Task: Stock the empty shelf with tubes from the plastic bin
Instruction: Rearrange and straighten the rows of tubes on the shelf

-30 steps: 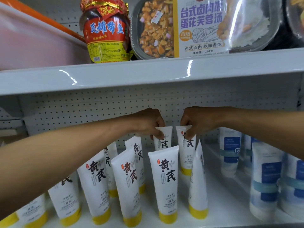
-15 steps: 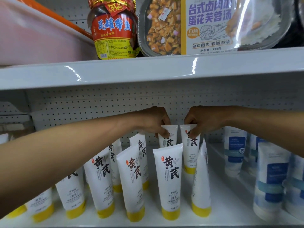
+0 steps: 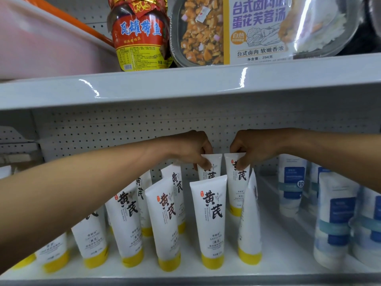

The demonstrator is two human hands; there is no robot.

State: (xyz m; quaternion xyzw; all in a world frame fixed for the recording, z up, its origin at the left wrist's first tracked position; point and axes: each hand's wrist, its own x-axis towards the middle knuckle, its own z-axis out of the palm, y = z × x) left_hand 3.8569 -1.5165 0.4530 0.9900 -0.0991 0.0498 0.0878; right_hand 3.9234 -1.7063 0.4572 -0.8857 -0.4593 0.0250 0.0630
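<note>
Against the pegboard, the left hand pinches one tube, the right hand the neighbouring tube, seating both upright; next probably calls for a gentle release.

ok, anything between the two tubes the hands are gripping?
Nothing. Head view: left hand and right hand pinch left tube and right tube; narrow gap, only pegboard behind.
</note>
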